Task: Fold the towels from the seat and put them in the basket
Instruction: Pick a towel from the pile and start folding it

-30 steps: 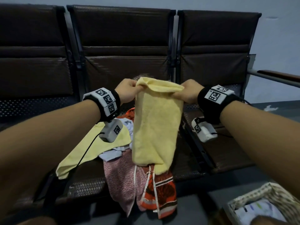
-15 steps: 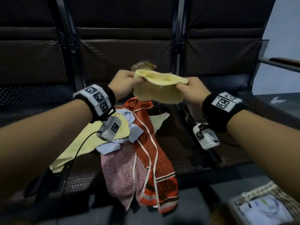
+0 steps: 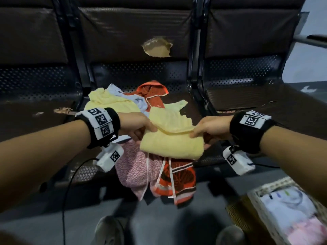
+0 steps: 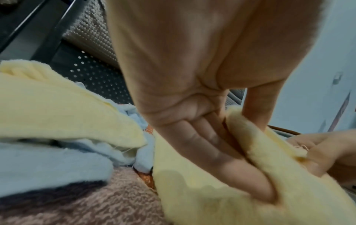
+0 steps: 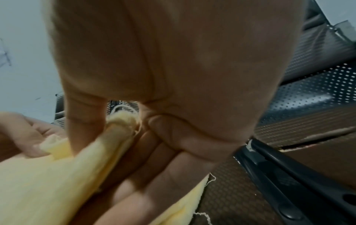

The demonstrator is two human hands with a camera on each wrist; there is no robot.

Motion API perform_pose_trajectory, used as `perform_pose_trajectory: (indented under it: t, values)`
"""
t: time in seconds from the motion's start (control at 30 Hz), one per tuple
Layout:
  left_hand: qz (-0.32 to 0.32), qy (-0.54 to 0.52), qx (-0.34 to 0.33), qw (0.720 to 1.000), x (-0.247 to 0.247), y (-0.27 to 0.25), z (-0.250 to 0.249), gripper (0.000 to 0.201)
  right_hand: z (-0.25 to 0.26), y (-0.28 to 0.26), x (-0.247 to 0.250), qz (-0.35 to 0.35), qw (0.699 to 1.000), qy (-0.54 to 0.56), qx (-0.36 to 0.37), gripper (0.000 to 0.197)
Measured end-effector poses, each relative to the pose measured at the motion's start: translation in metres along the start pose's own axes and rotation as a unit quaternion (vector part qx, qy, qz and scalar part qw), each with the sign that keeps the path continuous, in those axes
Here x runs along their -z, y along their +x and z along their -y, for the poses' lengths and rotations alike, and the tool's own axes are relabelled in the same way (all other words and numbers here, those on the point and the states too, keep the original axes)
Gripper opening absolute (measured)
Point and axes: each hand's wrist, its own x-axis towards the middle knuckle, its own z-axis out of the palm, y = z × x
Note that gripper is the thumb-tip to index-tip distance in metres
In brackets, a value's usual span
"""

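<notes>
A pale yellow towel [image 3: 170, 138] [image 4: 240, 190] [image 5: 48, 182] is folded over and held low above the pile on the middle seat. My left hand [image 3: 139, 127] [image 4: 240, 144] pinches its left edge, thumb on top and fingers underneath. My right hand [image 3: 203, 130] [image 5: 119, 137] pinches its right edge the same way. Beneath it lie a pink towel [image 3: 131, 167], an orange patterned towel [image 3: 177, 181], a second yellow towel [image 3: 109, 103] and a light blue one [image 3: 136, 101]. The woven basket [image 3: 254, 191] stands on the floor at the lower right with folded white and pink cloth inside.
The dark bench seats [image 3: 256, 101] run across the view, with a torn hole [image 3: 156, 48] in the middle backrest. An armrest [image 3: 311, 39] juts out at the far right. My two shoes [image 3: 109, 232] stand on the grey floor in front of the bench.
The yellow towel hung full length from both hands a second ago. It has since been folded over and brought down close to the pile, and the view has tilted downward.
</notes>
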Motion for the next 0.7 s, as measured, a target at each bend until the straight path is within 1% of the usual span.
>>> perform_pose_trajectory:
  t: [0.07, 0.13, 0.17, 0.23, 0.3, 0.37, 0.43, 0.53, 0.57, 0.6, 0.63, 0.67, 0.7]
  values:
    - [-0.059, -0.004, -0.019, 0.998, 0.003, 0.013, -0.002, 0.028, -0.002, 0.013, 0.006, -0.036, 0.999, 0.015, 0.014, 0.022]
    - [-0.132, 0.010, -0.048, 0.990, 0.006, 0.030, -0.003, 0.037, -0.004, 0.031, 0.012, -0.086, 0.995, 0.048, 0.030, 0.027]
    - [-0.164, 0.024, -0.061, 0.984, 0.006, 0.040, -0.003, 0.042, -0.004, 0.040, 0.015, -0.109, 0.991, 0.068, 0.038, 0.024]
    - [-0.228, 0.046, -0.083, 0.969, 0.005, 0.058, -0.003, 0.044, -0.006, 0.059, 0.019, -0.145, 0.984, 0.093, 0.057, 0.017]
    - [-0.275, 0.059, -0.080, 0.956, 0.003, 0.075, -0.002, 0.043, -0.006, 0.078, 0.023, -0.180, 0.976, 0.092, 0.078, 0.017]
    - [-0.300, 0.081, -0.071, 0.948, 0.004, 0.089, -0.003, 0.043, -0.005, 0.095, 0.027, -0.218, 0.968, 0.078, 0.095, 0.025]
    - [-0.324, 0.092, -0.075, 0.938, 0.009, 0.101, -0.005, 0.042, -0.006, 0.110, 0.028, -0.256, 0.960, 0.061, 0.096, 0.032]
    - [-0.347, 0.086, -0.067, 0.931, 0.016, 0.113, -0.005, 0.033, -0.010, 0.126, 0.025, -0.297, 0.951, 0.023, 0.085, 0.038]
    - [-0.351, 0.067, -0.060, 0.932, 0.018, 0.116, -0.003, 0.027, -0.012, 0.130, 0.024, -0.306, 0.948, 0.016, 0.087, 0.037]
    - [-0.351, 0.032, -0.053, 0.934, 0.019, 0.119, 0.000, 0.026, -0.012, 0.132, 0.022, -0.315, 0.945, 0.009, 0.088, 0.034]
    - [-0.351, -0.004, -0.047, 0.935, 0.019, 0.119, 0.002, 0.032, -0.013, 0.131, 0.021, -0.325, 0.941, -0.012, 0.091, 0.032]
    - [-0.354, -0.025, -0.050, 0.934, 0.018, 0.118, 0.004, 0.037, -0.014, 0.127, 0.020, -0.336, 0.935, -0.053, 0.100, 0.037]
    - [-0.361, -0.022, -0.066, 0.930, 0.018, 0.114, 0.006, 0.038, -0.015, 0.122, 0.018, -0.342, 0.926, -0.099, 0.124, 0.043]
